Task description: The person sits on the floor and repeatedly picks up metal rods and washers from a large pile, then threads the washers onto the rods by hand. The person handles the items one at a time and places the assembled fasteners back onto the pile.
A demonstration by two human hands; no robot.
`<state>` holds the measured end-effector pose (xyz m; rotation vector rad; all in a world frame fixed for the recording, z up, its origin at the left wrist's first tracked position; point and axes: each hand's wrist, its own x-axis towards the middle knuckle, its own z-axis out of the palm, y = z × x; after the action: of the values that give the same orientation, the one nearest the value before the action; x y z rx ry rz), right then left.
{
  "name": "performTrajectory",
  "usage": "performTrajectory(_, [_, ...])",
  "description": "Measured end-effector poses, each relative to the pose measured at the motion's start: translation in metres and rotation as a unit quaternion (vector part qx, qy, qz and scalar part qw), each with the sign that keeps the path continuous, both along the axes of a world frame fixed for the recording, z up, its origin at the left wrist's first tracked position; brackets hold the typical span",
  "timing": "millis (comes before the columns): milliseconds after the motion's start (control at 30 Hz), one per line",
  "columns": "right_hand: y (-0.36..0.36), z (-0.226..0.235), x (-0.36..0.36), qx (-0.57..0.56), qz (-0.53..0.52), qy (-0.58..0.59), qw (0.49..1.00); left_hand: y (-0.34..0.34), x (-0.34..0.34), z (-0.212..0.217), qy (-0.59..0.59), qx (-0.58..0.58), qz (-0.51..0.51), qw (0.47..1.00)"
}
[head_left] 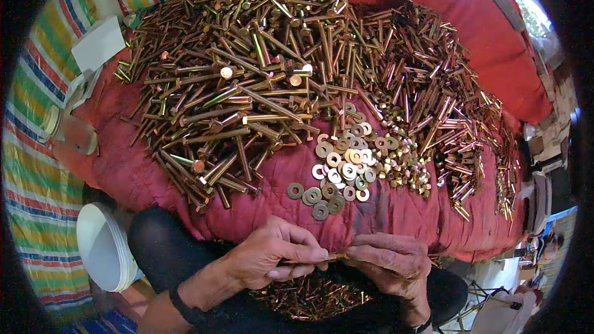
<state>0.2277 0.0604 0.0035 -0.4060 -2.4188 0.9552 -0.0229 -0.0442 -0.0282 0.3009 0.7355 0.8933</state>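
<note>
Low in front of me, at the near edge of a red padded cloth [272,207], my two hands meet over a thin brass-coloured bolt [337,256]. My left hand [275,253] pinches its left end between thumb and fingers. Closed round the other end is my right hand [393,266], whose fingers hide that end, so I cannot tell whether a nut or washer is on it. Just beyond the hands lie loose flat washers [320,211], with a heap of small nuts [405,167] to their right.
Long bolts [241,99] form a big heap at the far left; thinner bolts [427,62] are piled to the right. More bolts [309,297] gather below my hands. A white bucket [102,250] and a clear jar [71,131] stand at left, near a striped sheet [46,210].
</note>
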Motion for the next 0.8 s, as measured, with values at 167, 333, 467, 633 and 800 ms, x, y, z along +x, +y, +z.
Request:
performTrajectory(167, [-0.007, 0.006, -0.005, -0.060, -0.048, -0.056, 0.995, -0.004, 0.005, 0.002, 0.129, 0.082, 0.032, 0.988])
performTrajectory(333, [-0.013, 0.004, -0.011, -0.102, -0.101, -0.054, 0.988, -0.007, 0.017, 0.004, 0.398, 0.317, 0.139, 0.850])
performTrajectory(467, [-0.014, 0.001, -0.010, -0.178, -0.120, -0.124, 0.969, -0.007, 0.018, 0.004, 0.506, 0.419, 0.139, 0.741])
performTrajectory(633, [-0.011, 0.014, -0.003, -0.228, -0.158, -0.092, 0.956, -0.005, 0.019, 0.007, 0.440, 0.363, 0.161, 0.805])
performTrajectory(800, [-0.006, 0.013, -0.012, -0.106, -0.121, -0.032, 0.986, -0.008, 0.011, 0.012, 0.362, 0.227, 0.105, 0.898])
